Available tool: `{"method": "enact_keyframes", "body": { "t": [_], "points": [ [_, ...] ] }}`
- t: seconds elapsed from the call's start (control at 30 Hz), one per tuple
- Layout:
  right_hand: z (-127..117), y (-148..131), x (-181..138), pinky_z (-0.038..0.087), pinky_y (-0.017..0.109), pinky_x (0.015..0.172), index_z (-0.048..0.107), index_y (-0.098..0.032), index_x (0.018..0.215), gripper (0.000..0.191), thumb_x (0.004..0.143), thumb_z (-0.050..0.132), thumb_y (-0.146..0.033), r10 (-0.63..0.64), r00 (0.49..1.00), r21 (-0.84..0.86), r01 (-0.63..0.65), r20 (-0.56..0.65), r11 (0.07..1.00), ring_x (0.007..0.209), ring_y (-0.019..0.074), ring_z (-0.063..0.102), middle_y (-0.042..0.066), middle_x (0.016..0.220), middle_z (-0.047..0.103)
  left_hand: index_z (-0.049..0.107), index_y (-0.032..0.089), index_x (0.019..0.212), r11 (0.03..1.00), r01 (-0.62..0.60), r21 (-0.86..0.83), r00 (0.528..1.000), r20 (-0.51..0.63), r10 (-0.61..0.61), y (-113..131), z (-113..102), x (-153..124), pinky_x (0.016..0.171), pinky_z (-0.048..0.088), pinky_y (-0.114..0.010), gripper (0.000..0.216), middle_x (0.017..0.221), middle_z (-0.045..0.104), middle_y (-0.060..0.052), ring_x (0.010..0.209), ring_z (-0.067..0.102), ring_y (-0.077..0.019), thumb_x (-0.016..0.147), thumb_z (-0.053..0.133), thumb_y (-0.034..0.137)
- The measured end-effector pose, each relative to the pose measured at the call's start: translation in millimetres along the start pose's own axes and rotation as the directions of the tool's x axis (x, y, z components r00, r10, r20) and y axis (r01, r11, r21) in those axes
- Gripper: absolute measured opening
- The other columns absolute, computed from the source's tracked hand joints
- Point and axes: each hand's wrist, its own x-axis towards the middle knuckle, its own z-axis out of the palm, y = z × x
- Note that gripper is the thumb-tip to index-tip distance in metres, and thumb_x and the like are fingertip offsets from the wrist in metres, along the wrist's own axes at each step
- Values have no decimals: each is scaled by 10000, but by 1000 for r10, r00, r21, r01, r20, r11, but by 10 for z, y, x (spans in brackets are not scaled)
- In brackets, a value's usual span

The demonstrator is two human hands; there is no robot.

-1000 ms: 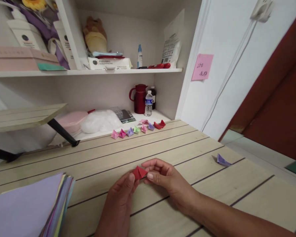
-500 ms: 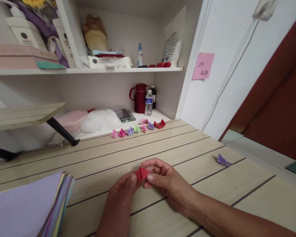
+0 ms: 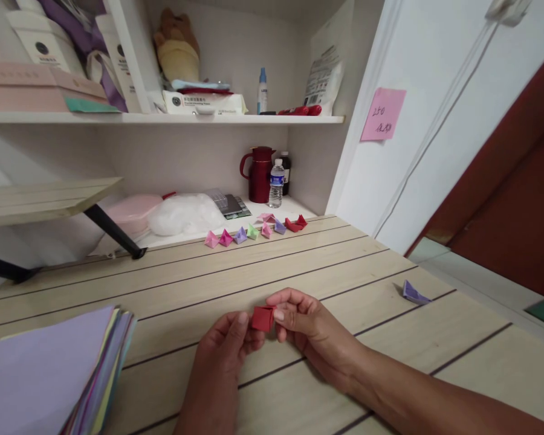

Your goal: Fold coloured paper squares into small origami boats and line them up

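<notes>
Head view: both hands meet low over the wooden table, just in front of the person. The left hand comes up from below with its fingers curled, thumb pressed to the near-left edge of a small red folded paper. The right hand reaches in from the right, its thumb and bent fingers pinching the paper's other side, so the piece sits gripped between the two, just above the tabletop. A stack of coloured sheets lies at the near left. A row of little folded pieces lines the far edge, and a lone purple folded piece rests well off to the right
</notes>
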Motion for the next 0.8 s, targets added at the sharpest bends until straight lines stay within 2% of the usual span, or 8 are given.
{"method": "enact_keyframes", "body": {
  "t": [0.1, 0.23, 0.33, 0.43, 0.53, 0.7, 0.8],
  "points": [
    [-7, -15, -5, 476, 150, 582, 738, -135, 883, 278, 661, 896, -187, 11, 1000, 48, -10, -8, 999, 532, 42, 585, 11, 733, 731, 732, 159, 854, 1000, 3, -19, 1000, 19, -3, 5, -8, -4, 780, 513, -293, 284, 785, 723, -48, 763, 639, -154, 792, 742, 435],
    [-41, -48, 22, 524, 170, 593, 732, -149, 902, 324, 634, 914, -159, 83, 994, 205, -69, -64, 976, 521, 45, 604, 6, 736, 738, 764, 153, 873, 1000, 6, -18, 1000, 18, -5, -20, -22, 4, 829, 516, -307, 333, 890, 753, -83, 835, 657, -177, 754, 767, 464],
    [-60, -56, 42, 541, 181, 598, 727, -156, 902, 331, 631, 916, -150, 105, 991, 236, -83, -83, 968, 522, 51, 617, 1, 735, 739, 784, 153, 903, 1000, 10, 16, 1000, 16, -10, -39, -19, 18, 874, 507, -311, 349, 913, 763, -93, 872, 654, -183, 739, 780, 462],
    [-47, -36, 33, 522, 161, 586, 728, -149, 919, 337, 637, 912, -153, 73, 996, 181, -61, -57, 982, 523, 44, 606, 3, 742, 735, 782, 165, 970, 1000, 11, 10, 1000, 18, -11, -35, -2, 13, 954, 482, -346, 356, 974, 766, -95, 950, 651, -204, 767, 758, 456],
    [-14, 1, -1, 496, 153, 588, 731, -147, 922, 319, 657, 903, -182, 31, 998, 81, -27, -49, 996, 537, 41, 592, 6, 762, 729, 775, 168, 1015, 1000, -19, -8, 997, 71, 19, -14, 14, -7, 1008, 449, -379, 366, 1025, 762, -100, 1014, 642, -227, 815, 707, 467],
    [20, 53, -48, 457, 174, 624, 732, -155, 915, 270, 705, 874, -251, -56, 998, -109, 51, -40, 993, 578, 60, 570, -7, 707, 695, 774, 196, 1021, 999, -41, -4, 980, 193, 41, -4, 1, -19, 1002, 438, -360, 306, 1033, 764, -76, 1076, 619, -225, 869, 653, 432],
    [21, 70, -48, 449, 197, 646, 726, -163, 910, 248, 729, 854, -274, -86, 996, -187, 82, -17, 979, 613, 77, 573, 3, 733, 701, 779, 197, 980, 999, -37, -24, 982, 184, 40, 18, 8, -20, 985, 446, -351, 251, 1004, 770, -69, 1061, 628, -220, 852, 679, 388]
  ]
}}
